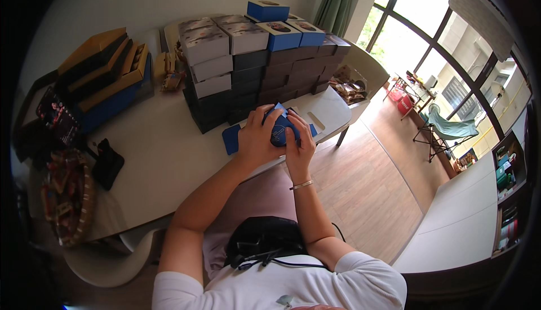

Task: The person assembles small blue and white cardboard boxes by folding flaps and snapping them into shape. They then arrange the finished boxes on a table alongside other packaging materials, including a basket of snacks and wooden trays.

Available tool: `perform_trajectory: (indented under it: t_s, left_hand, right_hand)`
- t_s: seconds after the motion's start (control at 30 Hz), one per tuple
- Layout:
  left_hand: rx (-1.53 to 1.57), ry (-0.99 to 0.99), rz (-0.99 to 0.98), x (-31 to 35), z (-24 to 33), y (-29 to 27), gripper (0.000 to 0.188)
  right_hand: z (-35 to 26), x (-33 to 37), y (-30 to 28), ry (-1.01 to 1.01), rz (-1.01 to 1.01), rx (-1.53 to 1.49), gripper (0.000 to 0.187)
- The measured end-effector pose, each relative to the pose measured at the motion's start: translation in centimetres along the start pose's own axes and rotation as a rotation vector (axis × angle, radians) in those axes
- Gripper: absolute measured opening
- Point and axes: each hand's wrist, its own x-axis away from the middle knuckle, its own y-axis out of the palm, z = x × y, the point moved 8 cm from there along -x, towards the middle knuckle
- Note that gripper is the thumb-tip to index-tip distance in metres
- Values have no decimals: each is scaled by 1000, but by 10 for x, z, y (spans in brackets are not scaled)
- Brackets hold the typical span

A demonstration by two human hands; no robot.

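Both my hands are at the table's near edge, holding a small blue cardboard box [279, 133] with gold-coloured print. My left hand [256, 138] wraps its far and left side, fingers curled over the top. From the right, my right hand [301, 147] grips it with the thumb on the near face; a bracelet circles that wrist. One corner of the card points up between my hands. A blue card panel [230, 140] sticks out left of my left hand; whether it joins the box is hidden. Under my hands lies a white sheet or panel [324, 110].
Stacked grey, black and brown boxes [245, 79] stand behind my hands, blue boxes [282, 35] on top. At left are open yellow-and-blue cartons [107, 79], a phone [58, 117], a black stand [107, 163] and a basket of wrapped snacks [67, 197]. A snack bag [350, 91] lies right.
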Motion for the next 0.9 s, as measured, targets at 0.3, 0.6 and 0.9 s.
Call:
perform_trajectory:
  t_s: [0.3, 0.6, 0.9]
  left_hand:
    - [145, -54, 54, 1, -10, -1, 76]
    - [427, -297, -2, -9, -32, -4, 80]
    - [427, -188, 44, -109, 1, -45, 93]
  right_hand:
    - [-21, -5, 6, -134, -68, 121, 27]
    - [-30, -8, -4, -125, -214, -43, 83]
    - [-66, -89, -29, -203, -77, 35, 55]
